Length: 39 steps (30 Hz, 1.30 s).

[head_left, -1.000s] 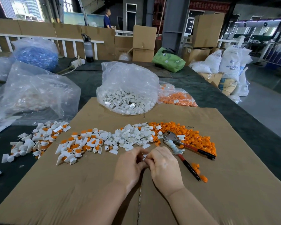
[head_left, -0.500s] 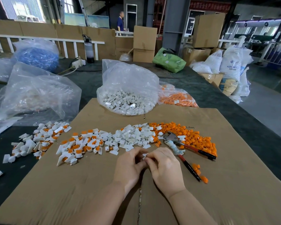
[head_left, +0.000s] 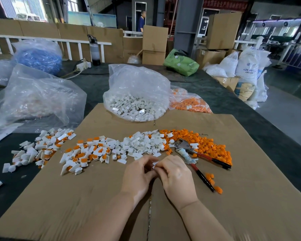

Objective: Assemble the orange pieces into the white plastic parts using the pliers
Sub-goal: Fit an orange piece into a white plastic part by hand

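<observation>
My left hand (head_left: 138, 176) and my right hand (head_left: 176, 178) meet over the cardboard sheet (head_left: 250, 197), their fingertips pinching a small white plastic part (head_left: 155, 164) between them. Just beyond lies a heap of loose white parts (head_left: 144, 145). To its right spreads a pile of orange pieces (head_left: 203, 141). The pliers (head_left: 196, 154), with red and black handles, lie unheld on the cardboard right of my right hand. Finished white-and-orange pieces (head_left: 87, 153) lie to the left.
A clear bag of white parts (head_left: 137, 96) and a bag of orange pieces (head_left: 189, 103) stand behind the cardboard. More assembled pieces (head_left: 40, 148) lie on the dark table at left, beside a large clear bag (head_left: 36, 98). A few orange pieces (head_left: 214, 183) sit near the plier handles.
Both hands stay together on the small white part, with only slight finger movement. The pliers and the piles have not moved.
</observation>
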Motion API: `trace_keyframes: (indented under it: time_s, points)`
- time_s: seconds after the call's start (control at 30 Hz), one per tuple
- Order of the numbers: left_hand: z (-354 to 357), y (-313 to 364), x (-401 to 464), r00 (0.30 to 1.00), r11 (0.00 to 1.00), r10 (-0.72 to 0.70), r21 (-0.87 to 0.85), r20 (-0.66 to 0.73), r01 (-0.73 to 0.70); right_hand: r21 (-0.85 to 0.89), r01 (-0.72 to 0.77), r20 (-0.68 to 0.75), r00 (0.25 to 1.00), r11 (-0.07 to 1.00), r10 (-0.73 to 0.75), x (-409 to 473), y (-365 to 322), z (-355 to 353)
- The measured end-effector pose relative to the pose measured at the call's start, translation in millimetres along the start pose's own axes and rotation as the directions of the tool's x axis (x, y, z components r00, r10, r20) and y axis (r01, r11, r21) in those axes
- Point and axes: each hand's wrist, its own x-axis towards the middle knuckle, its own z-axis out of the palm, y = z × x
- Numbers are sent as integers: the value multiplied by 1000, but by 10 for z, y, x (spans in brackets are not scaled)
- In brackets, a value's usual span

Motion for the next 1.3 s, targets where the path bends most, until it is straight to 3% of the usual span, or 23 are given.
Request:
trace_keyframes:
  time_s: [0.4,0.57,0.73,0.97,1.13,1.3]
  points:
    - [21,0,-3,999,990,34,133,37,-38,-82,8,6,1000,997,-8,-15,6,12]
    - [16,5,-1,999,995,14,97,31,-17,-53,-11,20,1000,999,12,-8,-9,-3]
    - [-14,8,17,999,999,29,30,32,-30,97,-50,76,996,994,43,10,24,-26]
    - [-20,0,27,999,1000,26,-3,24,-26,113,-44,68,997,993,37,14,5,-37]
    - [-24,-5,26,1000,999,-18,-41,-12,18,139,-166,-3,986,976,168,14,46,-47]
    - [-24,-1,21,999,998,-27,-52,-28,26,122,-104,-4,994,987,106,0,16,-56]
